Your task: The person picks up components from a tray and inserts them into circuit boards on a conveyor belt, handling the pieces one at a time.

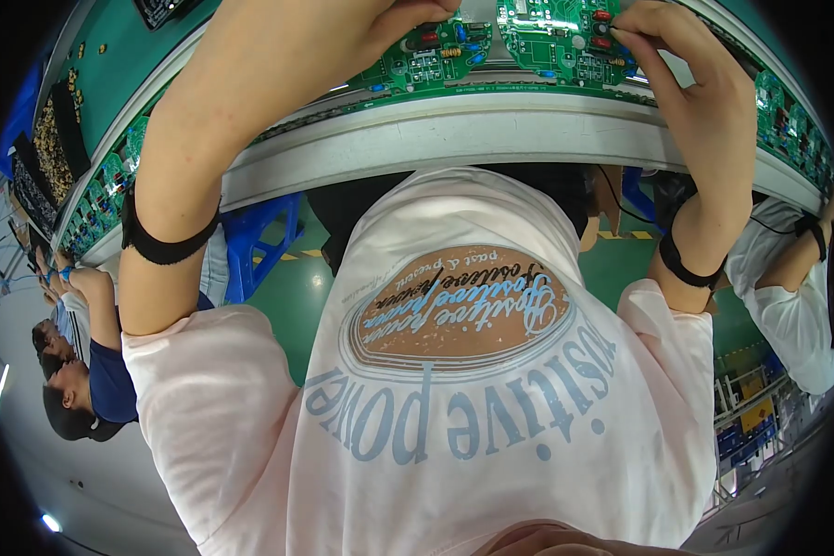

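Note:
Two green circuit boards lie side by side at the top of the view. The left circuit board [415,69] carries blue and dark parts and a banded resistor; the right circuit board [539,44] has red, blue and black parts. Above the left board, my left hand [397,18] is closed, its fingertips pressed together and partly cut off by the upper edge. Thumb and forefinger of my right hand [700,65] pinch close beside the red components [600,28] at the right board's edge. Whatever small thing either hand holds is hidden.
A pale rail [454,134] runs between my body and the boards. More populated boards [788,125] line it on both sides. Black bins of small parts [54,153] stand at far left on a green surface. Co-workers sit left and right; a blue stool [255,246] is below.

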The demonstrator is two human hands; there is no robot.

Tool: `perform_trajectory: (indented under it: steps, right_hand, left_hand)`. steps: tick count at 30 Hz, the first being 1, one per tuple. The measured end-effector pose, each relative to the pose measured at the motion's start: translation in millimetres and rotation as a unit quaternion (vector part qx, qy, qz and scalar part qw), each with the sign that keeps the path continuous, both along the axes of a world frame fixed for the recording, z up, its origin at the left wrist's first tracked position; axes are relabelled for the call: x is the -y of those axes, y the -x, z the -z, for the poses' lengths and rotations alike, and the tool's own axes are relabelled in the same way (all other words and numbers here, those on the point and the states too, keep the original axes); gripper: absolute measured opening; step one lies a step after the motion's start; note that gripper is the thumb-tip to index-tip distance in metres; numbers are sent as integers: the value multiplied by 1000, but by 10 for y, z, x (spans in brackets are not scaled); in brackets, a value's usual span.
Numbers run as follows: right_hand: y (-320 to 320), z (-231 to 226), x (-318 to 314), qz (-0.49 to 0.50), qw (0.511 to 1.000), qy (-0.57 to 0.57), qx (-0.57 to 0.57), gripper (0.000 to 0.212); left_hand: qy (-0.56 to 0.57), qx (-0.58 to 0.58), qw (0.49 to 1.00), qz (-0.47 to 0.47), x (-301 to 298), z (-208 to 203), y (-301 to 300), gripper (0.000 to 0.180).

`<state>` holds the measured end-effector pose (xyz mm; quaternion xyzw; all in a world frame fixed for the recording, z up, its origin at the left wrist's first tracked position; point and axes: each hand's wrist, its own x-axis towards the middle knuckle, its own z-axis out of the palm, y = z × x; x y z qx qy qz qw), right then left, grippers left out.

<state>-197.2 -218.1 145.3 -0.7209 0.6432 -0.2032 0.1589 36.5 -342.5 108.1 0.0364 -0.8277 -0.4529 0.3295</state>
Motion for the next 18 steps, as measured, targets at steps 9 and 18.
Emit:
perform_trajectory:
  steps: [9,18]
  right_hand:
    - [13,-7,30,-17,1000,2,-1,16]
    - [64,19,54,-20,1000,2,-13,15]
  left_hand:
    - [281,351,891,-63,-84,-427,27,7]
    - [355,346,867,-54,-107,-412,104,7]
